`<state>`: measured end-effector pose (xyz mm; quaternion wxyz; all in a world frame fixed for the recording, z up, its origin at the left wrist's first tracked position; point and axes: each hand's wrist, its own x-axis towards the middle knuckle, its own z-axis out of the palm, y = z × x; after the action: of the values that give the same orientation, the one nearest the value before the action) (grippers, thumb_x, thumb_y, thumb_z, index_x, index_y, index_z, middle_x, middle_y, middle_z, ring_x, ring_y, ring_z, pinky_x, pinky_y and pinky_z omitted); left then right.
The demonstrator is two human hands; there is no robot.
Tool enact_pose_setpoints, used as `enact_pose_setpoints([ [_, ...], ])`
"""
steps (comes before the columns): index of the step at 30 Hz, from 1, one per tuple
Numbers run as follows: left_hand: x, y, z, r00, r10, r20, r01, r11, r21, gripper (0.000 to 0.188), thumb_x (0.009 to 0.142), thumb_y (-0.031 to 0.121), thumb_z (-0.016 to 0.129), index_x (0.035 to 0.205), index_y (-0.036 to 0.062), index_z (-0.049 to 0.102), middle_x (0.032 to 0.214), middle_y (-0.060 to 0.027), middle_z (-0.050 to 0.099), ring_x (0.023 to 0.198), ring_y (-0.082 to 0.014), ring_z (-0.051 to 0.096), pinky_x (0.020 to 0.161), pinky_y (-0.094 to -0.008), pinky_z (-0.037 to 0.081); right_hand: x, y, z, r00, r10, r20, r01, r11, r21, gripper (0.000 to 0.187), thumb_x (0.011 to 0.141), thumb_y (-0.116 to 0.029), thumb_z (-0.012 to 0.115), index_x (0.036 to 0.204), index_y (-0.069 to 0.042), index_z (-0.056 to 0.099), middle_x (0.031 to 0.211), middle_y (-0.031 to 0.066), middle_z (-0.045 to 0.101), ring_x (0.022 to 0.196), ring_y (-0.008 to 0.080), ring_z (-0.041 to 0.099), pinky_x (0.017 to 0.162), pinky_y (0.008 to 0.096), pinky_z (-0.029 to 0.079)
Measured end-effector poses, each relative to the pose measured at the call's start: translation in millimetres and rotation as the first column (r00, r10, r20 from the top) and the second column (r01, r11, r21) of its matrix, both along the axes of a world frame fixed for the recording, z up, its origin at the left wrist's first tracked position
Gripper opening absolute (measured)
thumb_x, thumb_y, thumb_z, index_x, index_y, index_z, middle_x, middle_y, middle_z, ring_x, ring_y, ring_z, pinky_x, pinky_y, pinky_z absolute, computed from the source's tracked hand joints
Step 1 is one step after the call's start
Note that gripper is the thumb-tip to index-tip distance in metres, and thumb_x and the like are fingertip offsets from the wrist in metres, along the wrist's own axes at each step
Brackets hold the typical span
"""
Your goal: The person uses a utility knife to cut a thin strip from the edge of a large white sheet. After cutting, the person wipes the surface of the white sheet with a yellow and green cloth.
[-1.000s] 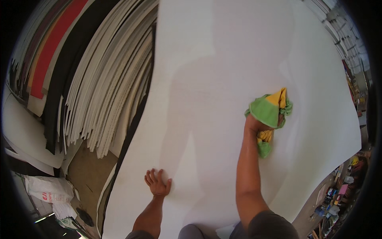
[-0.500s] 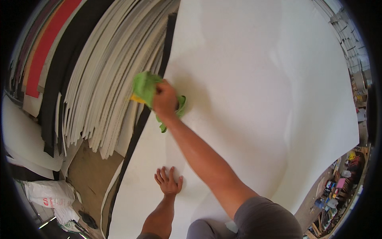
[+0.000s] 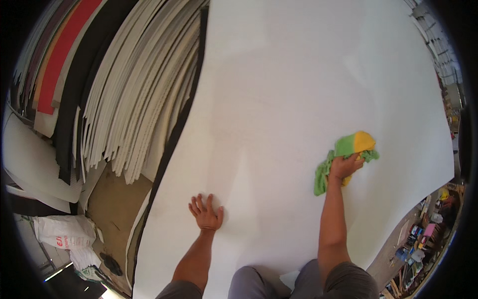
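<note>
A large white sheet [image 3: 279,99] spreads in front of me, with a dark strip along its left edge. My left hand [image 3: 205,213] rests flat on its lower left part, fingers spread and holding nothing. Further right, my right hand [image 3: 344,167] grips a green and yellow cloth [image 3: 344,146] against the sheet. The cloth is bunched, with its yellow end standing above the hand and green folds hanging to the left. My right fingers are partly hidden by the cloth.
Many pale sheets [image 3: 144,89] stand stacked at the left, beside black and red ones [image 3: 64,60]. A white sack [image 3: 67,231] lies at lower left near a dark shoe-like thing [image 3: 110,264]. Assorted bottles and tools [image 3: 416,244] crowd the lower right.
My right hand has swept the cloth from the sheet's left edge across to its right side. My left hand stays flat in nearly the same place.
</note>
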<state>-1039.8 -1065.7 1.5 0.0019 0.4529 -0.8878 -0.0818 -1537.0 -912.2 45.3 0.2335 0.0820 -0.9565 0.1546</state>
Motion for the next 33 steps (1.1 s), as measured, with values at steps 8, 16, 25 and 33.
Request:
enact_pose_setpoints([
  [8,-2,1,5,0.996,0.040,-0.086,-0.038,0.999,0.023,0.061,0.090,0.050,0.062,0.138,0.0132,0.060,0.152,-0.0257,0.038,0.145,-0.0514,0.026,0.116,-0.0698,0.018,184,-338,6,0.712,0.388,0.586,-0.280,0.921,-0.270,0.044,0.088,-0.027,0.066,0.130,-0.014,0.067,0.124,0.0175,0.057,0.113,0.0402,0.055,0.092,0.0534,0.045],
  [16,-3,2,2,0.996,0.044,-0.083,-0.040,0.998,0.040,0.060,0.089,0.051,0.063,0.141,0.0204,0.059,0.154,-0.0221,0.038,0.147,-0.0481,0.025,0.117,-0.0678,0.018,267,-337,51,0.358,0.931,0.076,-0.462,0.247,-0.852,0.035,0.086,-0.019,0.079,0.118,-0.010,0.068,0.125,0.0244,0.059,0.119,0.0443,0.056,0.107,0.0517,0.042],
  [25,5,-6,14,0.996,0.044,-0.072,-0.039,0.997,0.070,0.064,0.094,0.050,0.062,0.147,0.0157,0.052,0.161,-0.0204,0.031,0.152,-0.0431,0.021,0.120,-0.0652,0.015,151,125,31,0.773,0.601,0.203,-0.339,0.661,-0.669,0.047,0.101,-0.031,0.068,0.137,-0.004,0.055,0.137,0.0148,0.052,0.131,0.0303,0.048,0.114,0.0460,0.036],
  [33,81,34,5,0.999,0.011,-0.034,-0.011,1.000,-0.003,0.069,0.098,0.052,0.055,0.153,0.0122,0.048,0.168,-0.0202,0.026,0.156,-0.0421,0.017,0.121,-0.0622,0.013,167,9,-28,0.942,0.105,0.320,-0.133,0.989,0.068,0.052,0.091,-0.030,0.074,0.139,-0.016,0.061,0.130,0.0194,0.053,0.121,0.0401,0.056,0.100,0.0505,0.049],
])
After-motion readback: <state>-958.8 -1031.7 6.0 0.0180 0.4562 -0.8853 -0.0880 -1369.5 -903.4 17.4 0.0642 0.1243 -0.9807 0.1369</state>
